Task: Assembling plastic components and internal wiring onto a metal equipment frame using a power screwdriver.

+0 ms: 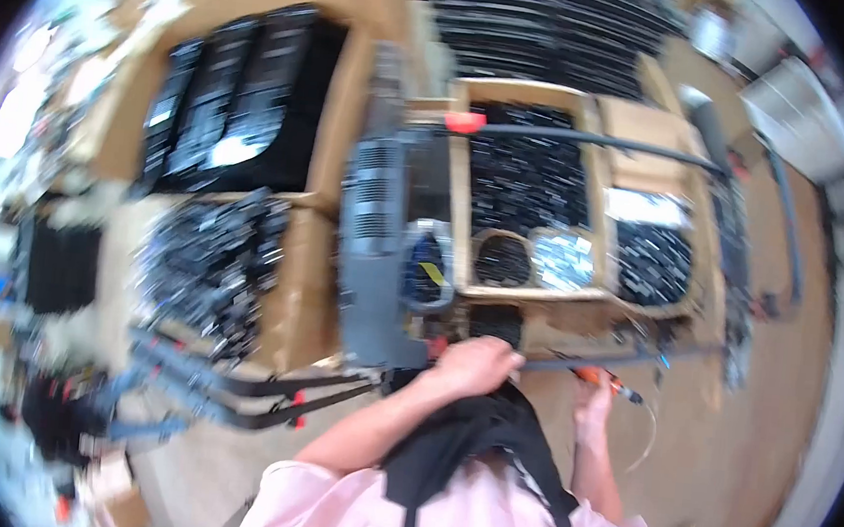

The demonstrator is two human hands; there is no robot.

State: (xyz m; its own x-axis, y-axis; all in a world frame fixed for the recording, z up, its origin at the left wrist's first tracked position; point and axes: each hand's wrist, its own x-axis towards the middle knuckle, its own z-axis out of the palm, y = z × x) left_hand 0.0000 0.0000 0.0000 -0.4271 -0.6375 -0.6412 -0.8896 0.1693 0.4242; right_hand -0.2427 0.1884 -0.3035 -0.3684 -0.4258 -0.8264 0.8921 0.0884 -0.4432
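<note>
the right hand (590, 391) is closed around an orange tool (614, 384), whose dark tip points to the right. the tool lies just below a dark bar (624, 362) (whether they touch is too blurred to tell), which runs sideways in front of the person. the left hand (478, 366) is at the left end of that bar, its fingers bent; i cannot tell whether it grips anything. a thin pale cable (650, 439) curves down near the tool.

beyond the left hand stands a grey casing (371, 249), and beside it a white tub (450, 266) with a yellow strip in it. farther ahead, a tray (527, 90) holds many small black parts (526, 167) and a clear bag (563, 261). a second bar (594, 138), red at its left end, lies across the tray. to the left, a carton (331, 135) holds large glossy black panels (257, 88).
</note>
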